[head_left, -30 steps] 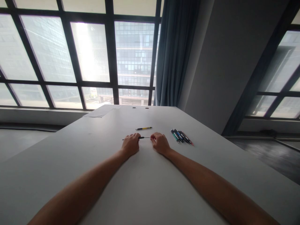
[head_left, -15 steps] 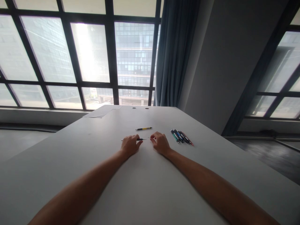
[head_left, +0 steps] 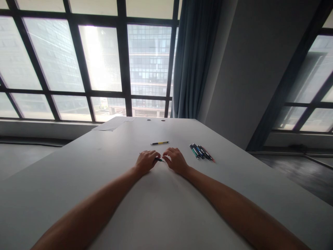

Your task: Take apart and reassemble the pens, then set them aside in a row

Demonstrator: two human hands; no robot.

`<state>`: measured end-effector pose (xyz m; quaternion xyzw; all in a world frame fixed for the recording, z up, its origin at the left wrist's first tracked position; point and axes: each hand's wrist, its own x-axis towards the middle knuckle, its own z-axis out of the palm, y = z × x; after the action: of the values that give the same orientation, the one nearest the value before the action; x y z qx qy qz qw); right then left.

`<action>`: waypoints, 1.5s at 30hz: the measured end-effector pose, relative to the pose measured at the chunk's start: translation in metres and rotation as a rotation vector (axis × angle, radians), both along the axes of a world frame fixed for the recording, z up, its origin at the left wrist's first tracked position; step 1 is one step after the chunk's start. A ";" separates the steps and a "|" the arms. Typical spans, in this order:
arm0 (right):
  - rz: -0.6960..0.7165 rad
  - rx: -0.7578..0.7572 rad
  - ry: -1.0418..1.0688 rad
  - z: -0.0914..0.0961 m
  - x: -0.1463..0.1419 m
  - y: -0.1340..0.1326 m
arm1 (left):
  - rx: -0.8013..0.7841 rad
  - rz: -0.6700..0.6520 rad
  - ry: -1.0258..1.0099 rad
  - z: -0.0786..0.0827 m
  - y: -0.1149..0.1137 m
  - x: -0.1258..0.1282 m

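My left hand (head_left: pixel 147 161) is closed around a dark pen (head_left: pixel 159 159). The front of the pen sticks out past the thumb, pointing right and slightly down, with a thin tip at its end; most of the barrel is hidden by the hand. Just to the right, my right hand (head_left: pixel 176 160) has its fingers curled in a pinch close to that tip. Whatever is between those fingertips is too small to make out. Beyond both hands lies a yellow and black pen (head_left: pixel 160 143) on the white table (head_left: pixel 117 205).
Several pens (head_left: pixel 201 152) with green, blue, black and red parts lie side by side to the right of my hands. White sheets of paper (head_left: pixel 108 125) rest at the far left corner. Two dark round fittings are near the far edge, before the window.
My hands have come closer together. The pen in my left hand has swung so its tip points lower. The yellow pen and the row of pens have stayed put.
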<state>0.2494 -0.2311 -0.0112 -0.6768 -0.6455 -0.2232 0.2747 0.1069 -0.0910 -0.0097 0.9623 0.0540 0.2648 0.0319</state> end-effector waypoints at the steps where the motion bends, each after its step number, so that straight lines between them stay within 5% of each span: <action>1: -0.003 -0.001 0.000 0.000 0.000 0.000 | 0.004 -0.002 -0.001 0.000 0.000 0.000; 21: 0.036 0.014 -0.017 0.002 -0.003 -0.003 | 0.000 0.047 -0.055 0.000 -0.003 0.000; 33: -0.520 0.037 0.176 -0.008 0.059 -0.001 | -0.033 0.136 -0.012 -0.002 -0.004 0.001; 45: -0.510 -0.105 0.191 -0.013 0.063 0.006 | -0.060 0.149 0.009 -0.001 -0.005 0.001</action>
<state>0.3124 -0.2249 -0.0240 -0.8487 -0.4362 -0.1867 0.2338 0.1078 -0.0957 -0.0110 0.9553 0.1336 0.2605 0.0407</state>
